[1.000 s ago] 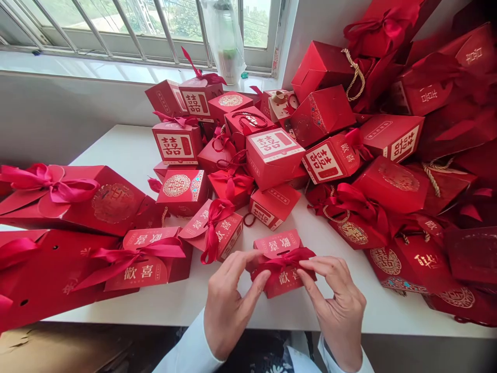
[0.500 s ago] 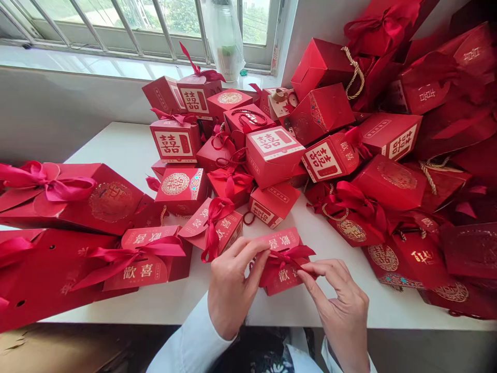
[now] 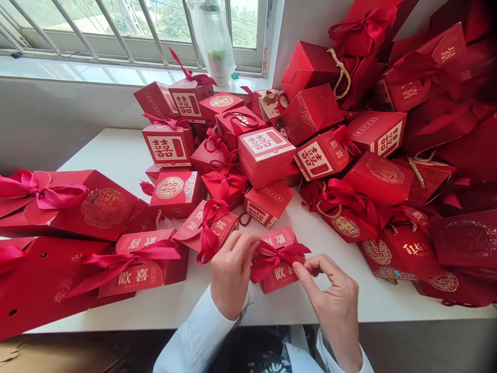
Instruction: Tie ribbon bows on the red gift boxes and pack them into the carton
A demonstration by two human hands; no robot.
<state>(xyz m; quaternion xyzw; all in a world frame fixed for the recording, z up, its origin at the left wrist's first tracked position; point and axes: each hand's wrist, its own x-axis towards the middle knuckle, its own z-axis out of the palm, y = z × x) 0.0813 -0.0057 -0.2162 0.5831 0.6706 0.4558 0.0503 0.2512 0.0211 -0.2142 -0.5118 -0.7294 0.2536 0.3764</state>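
Observation:
A small red gift box (image 3: 285,280) with pale lettering sits on the white table in front of me. Across its top lies a red ribbon (image 3: 278,255) tied in a bow. My left hand (image 3: 232,277) pinches the ribbon at the bow's left side; its fingertips are partly hidden behind the hand. At the right side, the thumb and forefinger of my right hand (image 3: 330,303) are closed on the ribbon by the box's edge. Just beyond my left hand stands another ribboned gift box (image 3: 190,225), apart from the one I handle.
Large red boxes (image 3: 104,191) with bows fill the table's left side. Many small boxes (image 3: 266,150) are heaped toward the window, and a taller pile (image 3: 380,176) rises on the right. A plastic-wrapped bottle (image 3: 217,57) stands on the sill. The white table (image 3: 225,305) ends close to me.
My left hand has drawn back a little from the knot to the bow's left side, where the loop now shows spread. The right hand still pinches the ribbon. The view has shifted slightly.

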